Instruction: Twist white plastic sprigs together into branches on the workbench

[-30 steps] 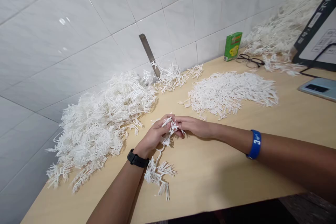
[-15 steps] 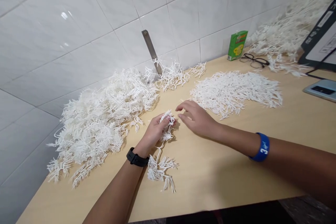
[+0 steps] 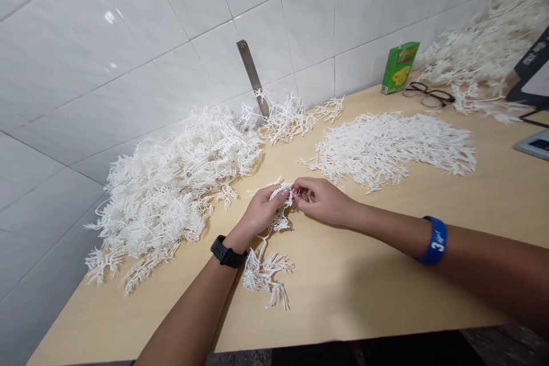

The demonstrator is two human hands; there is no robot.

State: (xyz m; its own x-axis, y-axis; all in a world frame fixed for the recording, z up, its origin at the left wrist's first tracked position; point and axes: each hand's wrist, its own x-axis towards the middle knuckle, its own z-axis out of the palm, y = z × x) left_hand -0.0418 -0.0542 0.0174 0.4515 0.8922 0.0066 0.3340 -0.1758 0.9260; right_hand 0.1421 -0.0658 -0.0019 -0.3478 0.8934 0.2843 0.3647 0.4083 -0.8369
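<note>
My left hand (image 3: 262, 210), with a black band on its wrist, is closed on a branched white plastic sprig (image 3: 266, 274). Part of the sprig hangs down below that hand toward the table's front. At the sprig's tip, my right hand (image 3: 321, 199) pinches with thumb and forefinger; the fingers touch the fine white ends there. A big tangled heap of such white sprigs (image 3: 171, 194) lies left of my hands. Beyond my right hand, small loose white pieces (image 3: 398, 146) form a flat pile.
A metal strip (image 3: 252, 74) leans on the tiled wall, its foot among a few bare white stems (image 3: 291, 120). Farther right are a green carton (image 3: 400, 67), glasses (image 3: 429, 94), another white heap (image 3: 489, 40) and a phone (image 3: 536, 144). The wooden table (image 3: 364, 291) ends in front of me.
My right hand has come from the flat pile's edge to the sprig, and its open fingers have closed at the tip. The view has shifted slightly.
</note>
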